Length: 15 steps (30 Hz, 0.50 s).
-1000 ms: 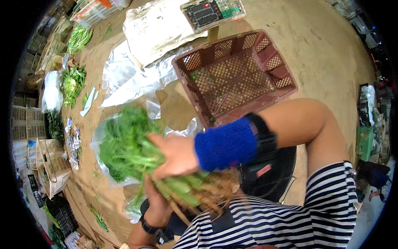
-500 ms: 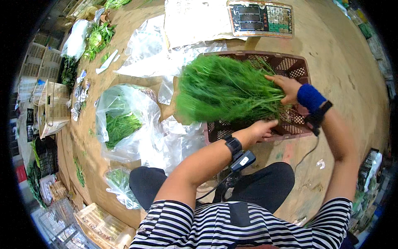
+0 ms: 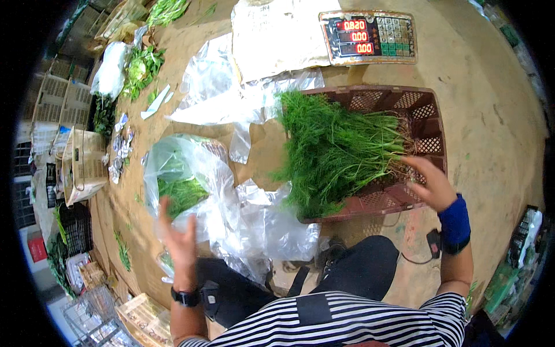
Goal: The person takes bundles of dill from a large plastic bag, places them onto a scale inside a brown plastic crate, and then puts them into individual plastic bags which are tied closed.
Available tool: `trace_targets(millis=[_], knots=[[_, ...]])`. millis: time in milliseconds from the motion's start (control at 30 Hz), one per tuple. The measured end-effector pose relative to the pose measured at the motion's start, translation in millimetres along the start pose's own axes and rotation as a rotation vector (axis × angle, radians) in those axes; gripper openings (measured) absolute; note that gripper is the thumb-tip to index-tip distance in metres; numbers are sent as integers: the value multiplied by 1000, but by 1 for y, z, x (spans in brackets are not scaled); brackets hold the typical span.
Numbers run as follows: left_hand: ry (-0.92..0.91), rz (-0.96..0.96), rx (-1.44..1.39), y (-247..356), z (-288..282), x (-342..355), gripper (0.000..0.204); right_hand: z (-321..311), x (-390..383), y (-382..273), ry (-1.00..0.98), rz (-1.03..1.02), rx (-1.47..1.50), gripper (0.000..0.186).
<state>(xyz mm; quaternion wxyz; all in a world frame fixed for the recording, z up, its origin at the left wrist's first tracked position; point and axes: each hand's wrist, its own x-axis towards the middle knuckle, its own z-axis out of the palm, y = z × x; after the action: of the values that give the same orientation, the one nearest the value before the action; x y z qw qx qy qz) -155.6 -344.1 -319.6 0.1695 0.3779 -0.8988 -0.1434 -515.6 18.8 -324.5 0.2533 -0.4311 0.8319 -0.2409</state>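
Observation:
A large bunch of feathery dill lies in a brown plastic crate, its fronds hanging over the left side and its pale roots toward the right. My right hand is at the root end, fingers extended and apart, holding nothing. Off to the left, my left hand is raised with spread fingers, slightly blurred and without anything in it. Close to that hand, a clear plastic bag holds more dill. Whether the left fingertips touch the bag, I cannot tell.
Behind the crate stands a scale display with red lit digits, beside a white sack. Loose plastic sheets lie left of it. Leafy greens and cream crates line the far left.
Both hands have let go of the dill, which has settled in the crate. My left hand has swung left toward the bag; my right has shifted slightly right and down. The display now shows lit digits.

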Motion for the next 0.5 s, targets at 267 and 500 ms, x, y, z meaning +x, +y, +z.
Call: trace_targets(millis=[267,500], knots=[[-301,-553,185,-187,-14,20,77,4,-49,-94,-157,96,-146,46],[-77,-440,-1126,-241,-59,22,26,-16,-16,-267,-310,-105,-166,48]])
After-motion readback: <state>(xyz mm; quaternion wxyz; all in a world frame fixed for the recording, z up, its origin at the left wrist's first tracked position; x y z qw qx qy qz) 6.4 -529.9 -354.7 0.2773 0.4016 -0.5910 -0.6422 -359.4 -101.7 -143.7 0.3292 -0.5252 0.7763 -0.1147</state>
